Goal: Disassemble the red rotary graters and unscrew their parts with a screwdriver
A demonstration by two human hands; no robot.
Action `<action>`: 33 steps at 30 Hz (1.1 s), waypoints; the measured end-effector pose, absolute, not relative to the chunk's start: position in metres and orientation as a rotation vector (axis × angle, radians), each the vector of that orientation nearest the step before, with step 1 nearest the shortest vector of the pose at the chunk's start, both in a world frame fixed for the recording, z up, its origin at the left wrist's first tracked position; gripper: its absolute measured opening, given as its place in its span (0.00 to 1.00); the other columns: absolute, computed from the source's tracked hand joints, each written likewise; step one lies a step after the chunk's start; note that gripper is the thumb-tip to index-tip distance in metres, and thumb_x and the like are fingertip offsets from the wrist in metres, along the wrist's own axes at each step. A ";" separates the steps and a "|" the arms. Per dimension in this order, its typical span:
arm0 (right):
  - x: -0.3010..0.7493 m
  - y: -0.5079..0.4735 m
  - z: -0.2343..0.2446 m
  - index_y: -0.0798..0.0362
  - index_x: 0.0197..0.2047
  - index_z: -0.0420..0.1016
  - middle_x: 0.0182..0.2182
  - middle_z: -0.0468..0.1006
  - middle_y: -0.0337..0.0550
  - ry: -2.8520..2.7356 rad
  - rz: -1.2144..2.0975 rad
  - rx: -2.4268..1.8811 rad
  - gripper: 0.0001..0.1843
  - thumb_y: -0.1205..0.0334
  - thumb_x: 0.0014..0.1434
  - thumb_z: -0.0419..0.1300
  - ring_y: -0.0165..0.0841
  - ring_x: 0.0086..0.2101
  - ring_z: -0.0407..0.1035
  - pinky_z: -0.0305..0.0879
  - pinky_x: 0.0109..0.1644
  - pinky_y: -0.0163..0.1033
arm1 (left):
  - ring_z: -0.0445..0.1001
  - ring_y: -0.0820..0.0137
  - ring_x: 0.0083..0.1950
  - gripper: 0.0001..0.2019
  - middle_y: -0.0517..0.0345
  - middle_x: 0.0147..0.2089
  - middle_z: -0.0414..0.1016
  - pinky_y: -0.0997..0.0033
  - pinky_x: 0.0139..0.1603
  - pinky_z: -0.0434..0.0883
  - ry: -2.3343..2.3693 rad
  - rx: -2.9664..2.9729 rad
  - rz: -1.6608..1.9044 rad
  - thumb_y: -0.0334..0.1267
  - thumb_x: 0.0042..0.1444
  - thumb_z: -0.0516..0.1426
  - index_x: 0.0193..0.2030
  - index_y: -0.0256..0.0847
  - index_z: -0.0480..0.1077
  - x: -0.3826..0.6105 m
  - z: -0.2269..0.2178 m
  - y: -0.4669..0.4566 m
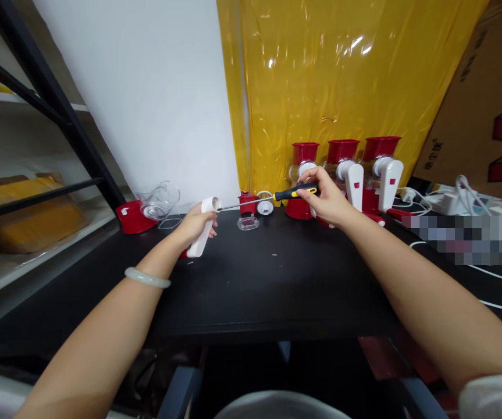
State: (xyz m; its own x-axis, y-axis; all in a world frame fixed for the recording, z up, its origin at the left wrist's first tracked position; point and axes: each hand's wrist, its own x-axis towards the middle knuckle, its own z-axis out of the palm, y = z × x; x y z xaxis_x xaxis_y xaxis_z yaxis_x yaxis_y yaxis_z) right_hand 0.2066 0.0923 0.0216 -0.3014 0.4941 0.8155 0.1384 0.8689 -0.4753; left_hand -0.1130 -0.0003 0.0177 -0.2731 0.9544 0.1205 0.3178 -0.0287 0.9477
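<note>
Left hand: closed round a smooth white crank, nearer the table's left edge
Screwdriver: slim metal shaft, tip at the crank's round socket
Right hand: gripping its black-and-yellow handle
Red grinders: flared plastic hoppers, table's back edge

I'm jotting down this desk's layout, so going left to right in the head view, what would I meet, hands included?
Red base, left hand around the white crank, small red piece, round white piece, right hand on the screwdriver, rightmost red machine, white plugs and cables.
</note>
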 end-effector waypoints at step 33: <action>0.206 0.103 0.012 0.47 0.43 0.60 0.38 0.70 0.42 -1.823 0.343 -0.579 0.16 0.50 0.59 0.60 0.36 0.40 0.68 0.66 0.50 0.49 | 0.70 0.70 0.17 0.16 0.64 0.23 0.68 0.72 0.19 0.69 1.614 1.374 1.325 0.33 0.46 0.56 0.43 0.41 0.62 -0.110 0.019 -0.002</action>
State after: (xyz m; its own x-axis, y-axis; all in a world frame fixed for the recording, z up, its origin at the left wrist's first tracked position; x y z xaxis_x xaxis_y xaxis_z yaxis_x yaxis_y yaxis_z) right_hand 0.2061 0.1028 0.0119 -0.2431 0.5457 0.8019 0.2170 0.8364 -0.5034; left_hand -0.1097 -0.0019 0.0189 -0.2567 0.9566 0.1381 0.3220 -0.0501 0.9454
